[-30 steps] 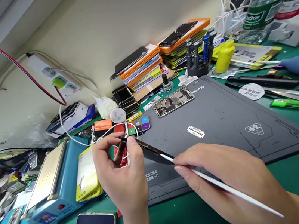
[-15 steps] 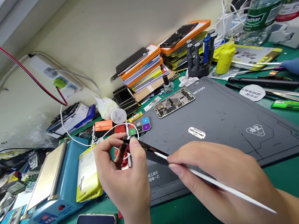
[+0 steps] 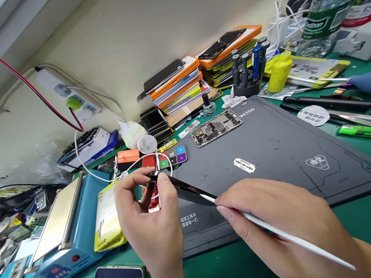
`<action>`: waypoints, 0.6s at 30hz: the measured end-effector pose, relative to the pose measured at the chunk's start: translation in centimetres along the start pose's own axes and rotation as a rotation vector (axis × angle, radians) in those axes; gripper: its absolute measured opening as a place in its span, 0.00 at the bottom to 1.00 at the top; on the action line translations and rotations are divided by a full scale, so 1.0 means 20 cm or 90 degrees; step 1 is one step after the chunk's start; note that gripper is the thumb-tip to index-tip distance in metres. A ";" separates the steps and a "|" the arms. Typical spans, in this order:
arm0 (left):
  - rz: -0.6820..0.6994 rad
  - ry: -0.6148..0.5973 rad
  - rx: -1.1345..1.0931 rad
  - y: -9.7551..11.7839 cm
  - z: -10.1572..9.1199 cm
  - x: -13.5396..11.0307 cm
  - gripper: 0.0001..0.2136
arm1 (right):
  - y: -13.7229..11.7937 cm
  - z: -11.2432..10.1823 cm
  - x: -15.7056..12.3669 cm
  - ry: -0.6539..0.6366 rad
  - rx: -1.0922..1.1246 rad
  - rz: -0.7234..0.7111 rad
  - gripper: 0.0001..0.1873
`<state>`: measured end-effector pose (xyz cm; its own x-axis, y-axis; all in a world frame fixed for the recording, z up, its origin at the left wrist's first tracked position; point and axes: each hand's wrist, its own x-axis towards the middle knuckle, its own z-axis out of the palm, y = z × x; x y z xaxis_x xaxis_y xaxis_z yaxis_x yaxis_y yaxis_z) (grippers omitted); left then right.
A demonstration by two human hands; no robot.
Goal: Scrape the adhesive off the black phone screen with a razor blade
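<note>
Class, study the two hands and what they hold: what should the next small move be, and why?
Probably, the right hand should ease the white stick slightly along the edge of the dark panel: the stick's tip is at that edge, touching or nearly so, and the left hand pinches the panel's upper end.

I count two hands of mine, my left hand (image 3: pixel 155 228) and my right hand (image 3: pixel 283 222), one thin dark panel (image 3: pixel 184 188), one white pointed stick (image 3: pixel 300 241), one grey mat (image 3: pixel 267 145), one razor blade (image 3: pixel 244 165), one opened phone (image 3: pixel 217 127), two stacks of boxes (image 3: pixel 177 84), one yellow squeeze bottle (image 3: pixel 279 72), one large clear bottle (image 3: pixel 324 18) and one blue machine (image 3: pixel 84 221).
</note>
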<state>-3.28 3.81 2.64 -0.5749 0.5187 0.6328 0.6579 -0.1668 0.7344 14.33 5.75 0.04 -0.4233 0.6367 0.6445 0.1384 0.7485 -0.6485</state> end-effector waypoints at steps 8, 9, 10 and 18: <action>-0.005 0.003 -0.009 -0.02 0.00 0.00 0.08 | 0.02 0.02 -0.01 -0.006 0.032 -0.043 0.08; -0.004 0.000 -0.009 -0.01 0.00 -0.01 0.08 | 0.02 0.02 -0.01 -0.003 0.036 -0.047 0.08; -0.002 -0.004 -0.009 -0.01 0.00 -0.01 0.08 | 0.01 0.03 0.00 -0.002 0.041 -0.048 0.08; -0.010 -0.006 -0.004 0.00 -0.01 -0.02 0.08 | -0.01 -0.09 0.06 0.087 0.109 0.142 0.14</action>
<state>-3.22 3.40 2.52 -0.5802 0.5292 0.6192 0.6458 -0.1644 0.7456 15.39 6.77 1.73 -0.2733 0.8091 0.5202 0.0566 0.5534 -0.8310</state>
